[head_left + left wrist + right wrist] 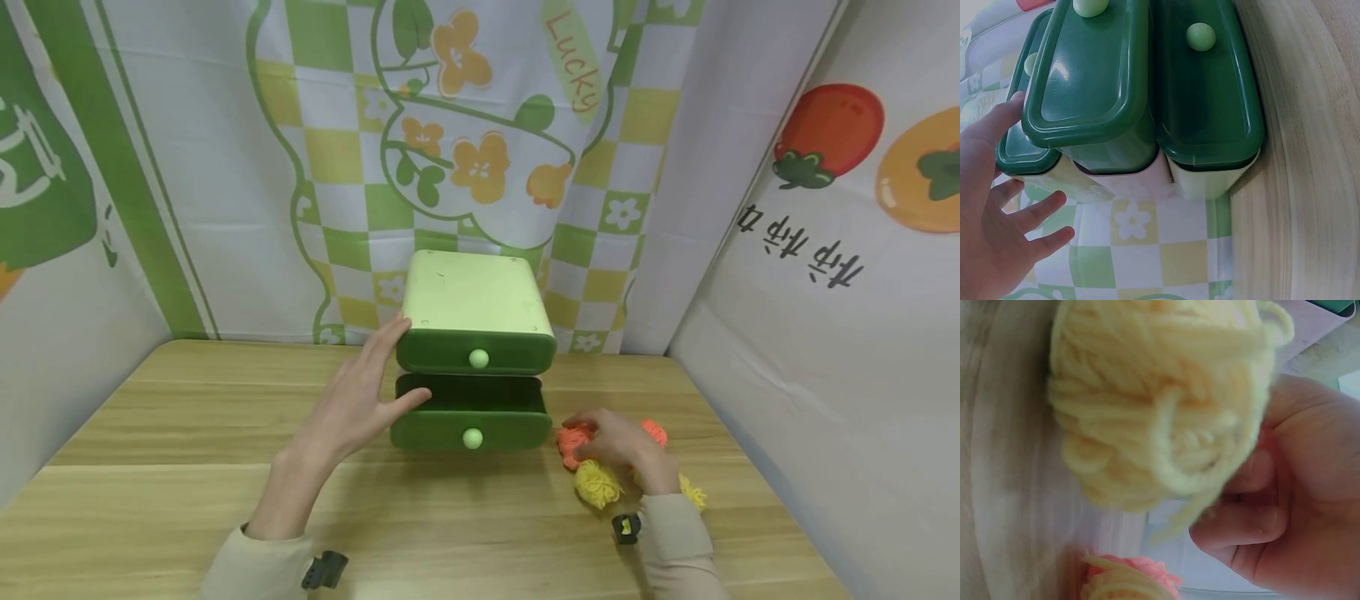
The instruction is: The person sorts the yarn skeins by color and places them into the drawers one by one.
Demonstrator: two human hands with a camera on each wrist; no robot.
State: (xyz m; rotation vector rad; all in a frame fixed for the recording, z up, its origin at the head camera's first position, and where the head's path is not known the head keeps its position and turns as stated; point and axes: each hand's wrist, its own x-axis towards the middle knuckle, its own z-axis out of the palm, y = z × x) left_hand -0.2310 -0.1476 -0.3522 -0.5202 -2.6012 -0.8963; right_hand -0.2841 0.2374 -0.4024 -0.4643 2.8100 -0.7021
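A small chest of drawers (pixel 472 292) with a pale green top and dark green fronts stands on the table. Its middle drawer (pixel 510 431) is pulled out, while the drawers above and below it are pushed in. My left hand (pixel 347 408) rests at the chest's left side, fingers spread, with the thumb over the pulled-out drawer. To the right of the chest, my right hand (pixel 618 440) curls its fingers around a coral yarn ball (pixel 572 446), partly hidden by them. A yellow yarn ball (pixel 597 485) lies just in front, large in the right wrist view.
Another coral yarn ball (pixel 655 432) and a second yellow yarn ball (pixel 693 493) lie right of the right hand, partly covered by the arm. A checked, flowered curtain (pixel 337 158) hangs behind the wooden table (pixel 465 525). A white printed wall (pixel 825 350) bounds the right side.
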